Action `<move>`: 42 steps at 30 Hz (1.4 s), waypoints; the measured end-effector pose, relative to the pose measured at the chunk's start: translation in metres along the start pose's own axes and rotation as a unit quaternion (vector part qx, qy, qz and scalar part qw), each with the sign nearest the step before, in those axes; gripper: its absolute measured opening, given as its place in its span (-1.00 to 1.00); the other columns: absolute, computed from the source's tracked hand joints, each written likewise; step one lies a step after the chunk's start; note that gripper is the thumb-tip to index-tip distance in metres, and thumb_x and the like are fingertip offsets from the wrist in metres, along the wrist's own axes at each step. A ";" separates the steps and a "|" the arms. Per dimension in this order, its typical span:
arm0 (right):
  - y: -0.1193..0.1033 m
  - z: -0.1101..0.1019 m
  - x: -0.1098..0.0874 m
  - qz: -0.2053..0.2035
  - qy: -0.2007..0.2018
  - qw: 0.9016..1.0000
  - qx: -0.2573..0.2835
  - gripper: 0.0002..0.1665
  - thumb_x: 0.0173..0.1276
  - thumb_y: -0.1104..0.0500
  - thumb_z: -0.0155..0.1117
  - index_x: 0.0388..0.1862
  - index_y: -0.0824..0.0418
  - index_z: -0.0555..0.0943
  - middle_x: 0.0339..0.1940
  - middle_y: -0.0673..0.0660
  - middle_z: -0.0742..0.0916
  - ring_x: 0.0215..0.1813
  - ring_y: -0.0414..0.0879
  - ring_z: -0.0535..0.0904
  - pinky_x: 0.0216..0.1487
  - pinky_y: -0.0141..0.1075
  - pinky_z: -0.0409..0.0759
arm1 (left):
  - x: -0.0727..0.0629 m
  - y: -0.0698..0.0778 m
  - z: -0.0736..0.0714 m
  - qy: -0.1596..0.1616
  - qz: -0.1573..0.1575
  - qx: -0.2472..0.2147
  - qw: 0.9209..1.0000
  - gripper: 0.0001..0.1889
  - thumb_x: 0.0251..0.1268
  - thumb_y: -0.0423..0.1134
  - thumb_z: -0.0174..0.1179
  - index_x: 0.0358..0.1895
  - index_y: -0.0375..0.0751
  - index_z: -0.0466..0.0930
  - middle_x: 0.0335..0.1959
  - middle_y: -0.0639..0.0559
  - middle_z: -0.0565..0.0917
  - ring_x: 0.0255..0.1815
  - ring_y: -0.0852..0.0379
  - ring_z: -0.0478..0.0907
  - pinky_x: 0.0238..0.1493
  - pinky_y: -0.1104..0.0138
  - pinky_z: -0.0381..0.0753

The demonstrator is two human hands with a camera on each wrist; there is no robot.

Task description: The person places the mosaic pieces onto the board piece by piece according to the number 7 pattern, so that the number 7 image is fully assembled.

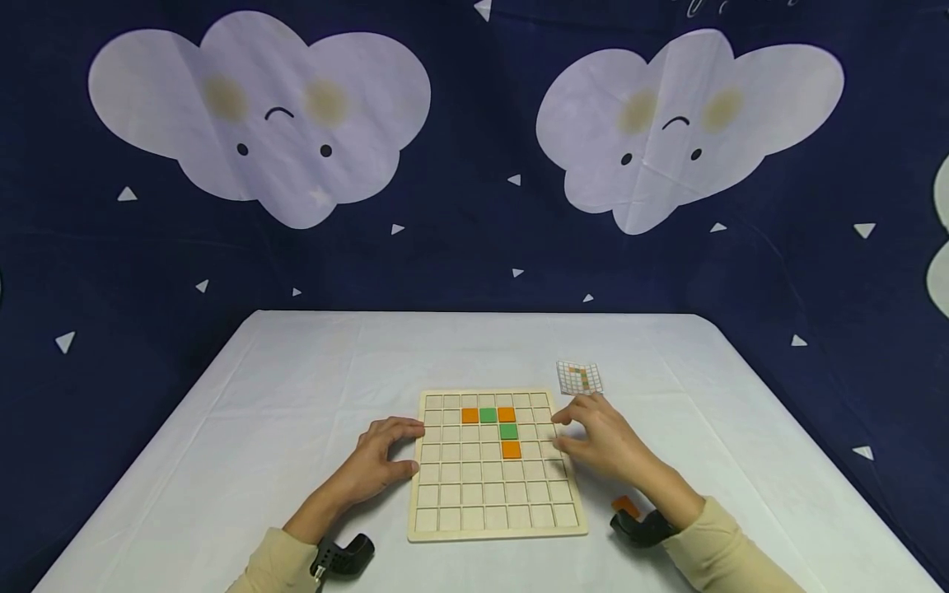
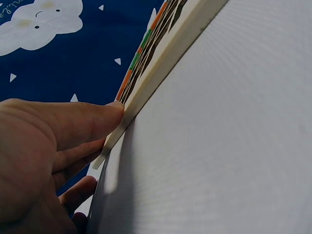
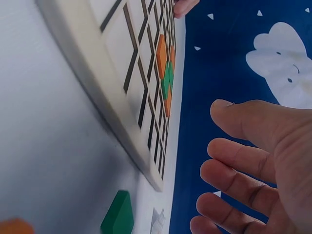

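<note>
A square wooden grid board (image 1: 445, 532) lies on the white table. Orange and green square tiles sit in some cells: an orange tile (image 1: 470, 416), a green tile (image 1: 487, 415) and another orange one in a row, with a green tile (image 1: 507, 431) and an orange tile (image 1: 511, 450) running down from the row's right end. My left hand (image 1: 376, 463) touches the board's left edge with thumb and fingertips. Beside the right edge, my right hand (image 1: 604, 436) hovers with fingers spread and nothing held. In the right wrist view, a loose green tile (image 3: 118, 214) lies on the table.
A small pattern card (image 1: 580, 378) with a coloured grid lies beyond my right hand. A loose orange tile (image 1: 625, 505) is beside the right wrist's black camera (image 1: 642, 528). A dark blue cloth (image 1: 474, 272) with clouds hangs behind the table.
</note>
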State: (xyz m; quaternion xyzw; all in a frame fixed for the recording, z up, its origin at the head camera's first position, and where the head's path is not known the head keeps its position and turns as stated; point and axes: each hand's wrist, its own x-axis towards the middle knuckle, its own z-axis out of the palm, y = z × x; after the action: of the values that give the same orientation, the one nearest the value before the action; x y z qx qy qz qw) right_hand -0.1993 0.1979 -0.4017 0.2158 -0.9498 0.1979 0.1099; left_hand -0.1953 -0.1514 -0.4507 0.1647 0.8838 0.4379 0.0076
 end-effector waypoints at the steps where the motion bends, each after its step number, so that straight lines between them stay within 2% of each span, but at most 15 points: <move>1: 0.001 0.000 -0.001 -0.001 0.002 1.000 -0.003 -0.72 0.08 0.09 0.43 -0.19 0.08 0.68 -0.21 -0.07 0.64 0.01 -0.08 0.47 0.05 -0.08 0.46 | 0.000 0.000 0.000 0.000 0.001 0.000 1.000 -0.52 -0.05 -0.35 0.37 0.06 -0.14 0.58 0.17 0.07 0.52 0.29 -0.04 0.25 0.24 0.02 0.00; 2: 0.002 0.000 -0.001 -0.001 0.003 1.000 -0.003 -0.72 0.08 0.09 0.43 -0.19 0.08 0.68 -0.23 -0.09 0.64 -0.02 -0.11 0.46 -0.02 -0.11 0.47 | 0.000 0.000 0.000 0.000 0.001 0.000 1.000 -0.52 -0.05 -0.35 0.37 0.06 -0.15 0.58 0.17 0.07 0.52 0.29 -0.04 0.25 0.24 0.02 0.00; 5: 0.006 -0.001 -0.004 0.000 0.008 1.000 -0.003 -0.72 0.07 0.10 0.44 -0.20 0.10 0.69 -0.25 -0.09 0.64 -0.03 -0.12 0.47 -0.02 -0.12 0.48 | -0.001 0.001 0.000 0.000 0.002 0.001 1.000 -0.52 -0.05 -0.35 0.37 0.06 -0.15 0.58 0.17 0.07 0.52 0.28 -0.04 0.25 0.24 0.03 0.01; 12: 0.012 -0.004 -0.010 0.015 0.005 1.000 0.007 -0.72 0.06 0.14 0.44 -0.21 0.12 0.68 -0.27 -0.05 0.65 0.00 0.02 0.52 0.13 0.04 0.44 | -0.001 0.002 -0.001 -0.001 0.000 0.001 1.000 -0.52 -0.04 -0.35 0.36 0.06 -0.16 0.57 0.17 0.07 0.52 0.29 -0.04 0.25 0.24 0.02 0.02; 16: 0.015 -0.004 -0.014 0.025 0.000 1.000 0.005 -0.72 0.05 0.14 0.44 -0.21 0.14 0.68 -0.25 -0.02 0.66 0.03 0.08 0.53 0.15 0.08 0.42 | -0.001 0.002 -0.001 0.000 0.001 0.001 1.000 -0.52 -0.05 -0.35 0.37 0.06 -0.16 0.58 0.17 0.07 0.52 0.28 -0.04 0.25 0.24 0.02 0.01; 24: 0.023 -0.001 -0.021 0.043 -0.004 0.999 -0.011 -0.70 0.00 0.10 0.46 -0.23 0.11 0.69 -0.26 -0.07 0.66 -0.15 -0.16 0.44 -0.10 -0.17 0.45 | -0.001 0.002 -0.001 0.001 0.007 0.005 1.000 -0.52 -0.05 -0.35 0.36 0.06 -0.16 0.58 0.17 0.05 0.53 0.28 -0.05 0.26 0.23 0.02 0.02; 36: 0.028 0.000 -0.028 0.071 -0.034 0.996 -0.029 -0.66 -0.01 0.06 0.46 -0.21 0.11 0.69 -0.24 -0.06 0.65 -0.18 -0.19 0.38 -0.15 -0.23 0.40 | -0.001 0.002 -0.001 0.001 0.001 0.002 1.000 -0.53 -0.06 -0.35 0.37 0.05 -0.14 0.58 0.16 0.07 0.53 0.28 -0.04 0.25 0.23 0.03 0.01; 42: 0.031 0.000 -0.031 0.072 -0.044 0.996 -0.040 -0.64 -0.04 0.05 0.48 -0.22 0.12 0.68 -0.25 -0.05 0.65 -0.21 -0.19 0.37 -0.19 -0.26 0.38 | -0.001 0.001 -0.001 0.001 0.002 0.001 1.000 -0.53 -0.05 -0.35 0.37 0.05 -0.14 0.58 0.17 0.07 0.52 0.28 -0.03 0.25 0.22 0.04 0.01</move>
State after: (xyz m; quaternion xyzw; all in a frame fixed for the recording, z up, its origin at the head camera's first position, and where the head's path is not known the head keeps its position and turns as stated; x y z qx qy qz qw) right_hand -0.1861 0.2353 -0.4210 0.1504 -0.9740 0.1578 0.0619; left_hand -0.1944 -0.1515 -0.4491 0.1659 0.8838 0.4373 0.0062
